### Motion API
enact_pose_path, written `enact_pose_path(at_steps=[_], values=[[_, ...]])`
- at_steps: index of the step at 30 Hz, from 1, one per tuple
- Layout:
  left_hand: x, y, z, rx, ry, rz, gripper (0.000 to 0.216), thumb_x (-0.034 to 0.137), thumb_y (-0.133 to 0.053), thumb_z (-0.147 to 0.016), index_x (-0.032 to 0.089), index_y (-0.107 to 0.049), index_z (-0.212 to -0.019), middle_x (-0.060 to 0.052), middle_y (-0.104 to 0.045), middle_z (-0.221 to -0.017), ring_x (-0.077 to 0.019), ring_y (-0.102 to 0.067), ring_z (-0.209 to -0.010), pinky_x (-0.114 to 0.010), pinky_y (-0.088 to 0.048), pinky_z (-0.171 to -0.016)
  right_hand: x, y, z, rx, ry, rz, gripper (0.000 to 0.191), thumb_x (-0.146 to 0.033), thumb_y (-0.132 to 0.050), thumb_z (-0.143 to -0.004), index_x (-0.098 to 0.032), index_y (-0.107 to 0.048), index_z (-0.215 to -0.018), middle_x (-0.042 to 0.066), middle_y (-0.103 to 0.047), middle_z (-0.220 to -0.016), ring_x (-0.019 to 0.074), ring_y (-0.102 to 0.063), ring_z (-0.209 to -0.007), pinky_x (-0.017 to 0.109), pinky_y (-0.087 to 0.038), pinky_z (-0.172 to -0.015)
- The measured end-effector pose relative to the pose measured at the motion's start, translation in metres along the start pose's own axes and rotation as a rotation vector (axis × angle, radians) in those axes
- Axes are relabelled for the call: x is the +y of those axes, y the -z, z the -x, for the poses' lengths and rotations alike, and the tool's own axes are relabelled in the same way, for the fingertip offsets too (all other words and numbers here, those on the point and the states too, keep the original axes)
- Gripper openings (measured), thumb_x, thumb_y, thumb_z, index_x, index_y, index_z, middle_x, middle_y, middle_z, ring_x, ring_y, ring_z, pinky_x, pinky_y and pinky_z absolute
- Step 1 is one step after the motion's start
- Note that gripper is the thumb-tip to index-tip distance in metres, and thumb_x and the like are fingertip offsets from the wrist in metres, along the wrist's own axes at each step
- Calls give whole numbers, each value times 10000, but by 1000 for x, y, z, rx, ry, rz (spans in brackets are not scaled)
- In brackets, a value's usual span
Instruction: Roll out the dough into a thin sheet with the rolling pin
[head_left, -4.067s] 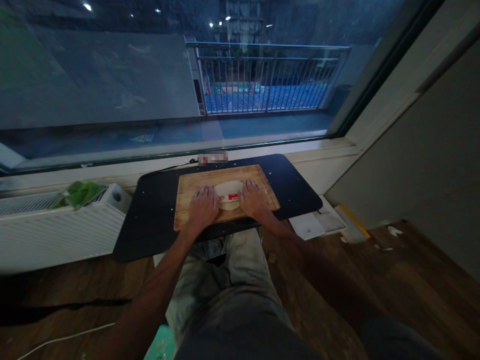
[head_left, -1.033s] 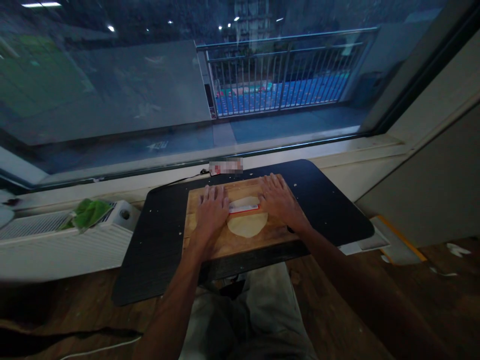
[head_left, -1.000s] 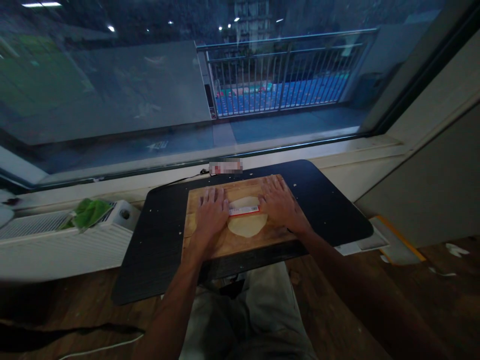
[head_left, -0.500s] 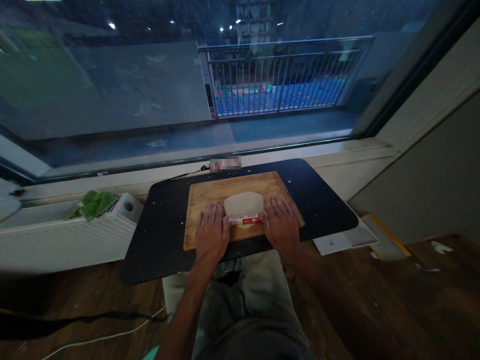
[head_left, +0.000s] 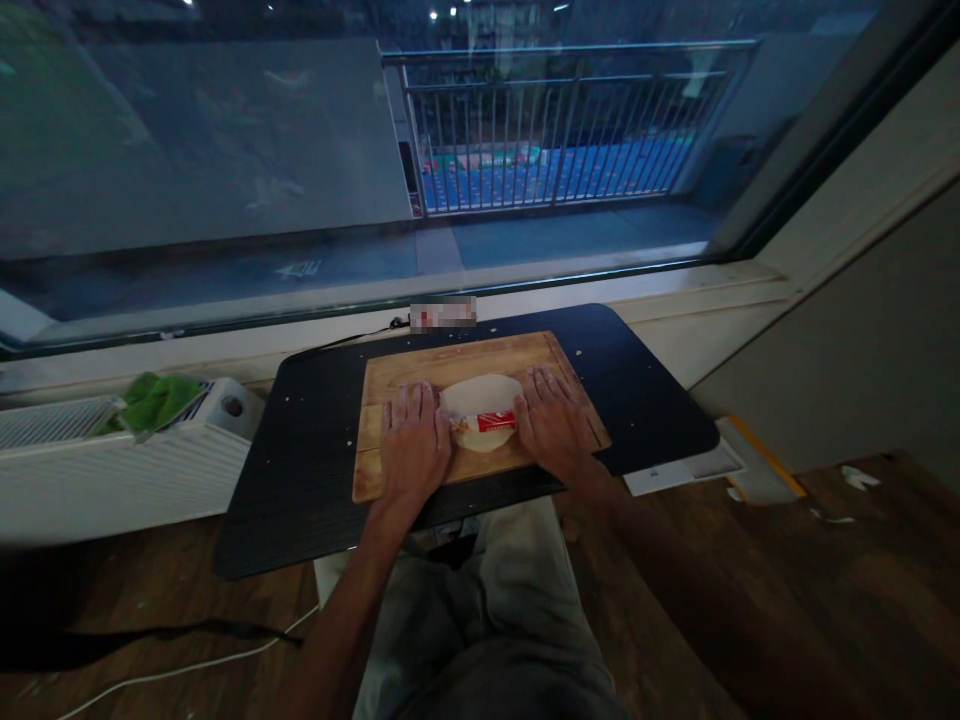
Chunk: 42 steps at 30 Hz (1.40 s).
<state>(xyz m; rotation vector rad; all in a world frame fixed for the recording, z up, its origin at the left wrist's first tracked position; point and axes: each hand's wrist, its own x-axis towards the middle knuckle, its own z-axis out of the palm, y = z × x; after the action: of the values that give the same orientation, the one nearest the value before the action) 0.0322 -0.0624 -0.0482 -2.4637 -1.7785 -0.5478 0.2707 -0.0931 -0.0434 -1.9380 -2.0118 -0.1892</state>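
Head view: black round-cornered table; on it, rectangular brown wooden board. Left hand and right hand over the board, apart, palms down, fingers extended. Between them, flat, pale, roundish dough sheet on the board; across it, slim red-and-white printed bar, ends hidden by the hands.

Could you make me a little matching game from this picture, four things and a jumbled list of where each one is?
1. flat dough
2. wooden board
3. green cloth
4. metal railing

A. outside the window
B. on the black table
C. beneath the red-and-white roller
D. on the white radiator

Right pairs: 1-C, 2-B, 3-D, 4-A.
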Motion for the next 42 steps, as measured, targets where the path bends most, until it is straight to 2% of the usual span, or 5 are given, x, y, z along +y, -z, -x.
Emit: enact_pose_path(at_steps=[9,15,23,31,42], values=[[-9,-8,-73,-15,-52,-27,684,317,-286,-1137,-31,-375,-1719,-280,-399,-1806,-377,-275,-1749,-619,-280,-1401,14,-1,-59,-12,202,66,636,-288,-303,-1163,-51,-413,-1742,217,-463,-1780,370,-309,-1733,680,-245,-1407],[-16,-15,-105,-47,-65,20,719,333,-312,-1133,-12,-267,-1763,-278,-240,-1868,-361,-242,-1761,-618,-247,-1412,21,-24,-104,-96,135,105,633,-292,-283,-1162,-11,-449,-1704,250,-421,-1795,395,-316,-1726,731,-282,-1374],[-6,-7,-60,-53,-54,-39,691,284,-370,-1095,-36,-395,-1706,-315,-458,-1759,-396,-384,-1701,-610,-354,-1360,11,-7,-46,1,215,107,622,-261,-311,-1158,13,-453,-1698,256,-454,-1775,364,-359,-1712,629,-259,-1411],[2,0,-10,-21,-53,-37,642,323,-316,-1139,20,-476,-1681,-269,-512,-1741,-373,-427,-1683,-577,-392,-1349,-11,5,-14,2,52,38,634,-295,-414,-1136,-13,-461,-1703,270,-526,-1723,375,-485,-1633,589,-371,-1352],[-7,-7,-71,-21,-49,-38,728,304,-329,-1124,-34,-254,-1765,-284,-304,-1847,-377,-226,-1763,-627,-213,-1425,1,-11,-63,51,138,92,662,-375,-291,-1196,-39,-341,-1765,245,-408,-1809,405,-311,-1722,766,-172,-1388]])
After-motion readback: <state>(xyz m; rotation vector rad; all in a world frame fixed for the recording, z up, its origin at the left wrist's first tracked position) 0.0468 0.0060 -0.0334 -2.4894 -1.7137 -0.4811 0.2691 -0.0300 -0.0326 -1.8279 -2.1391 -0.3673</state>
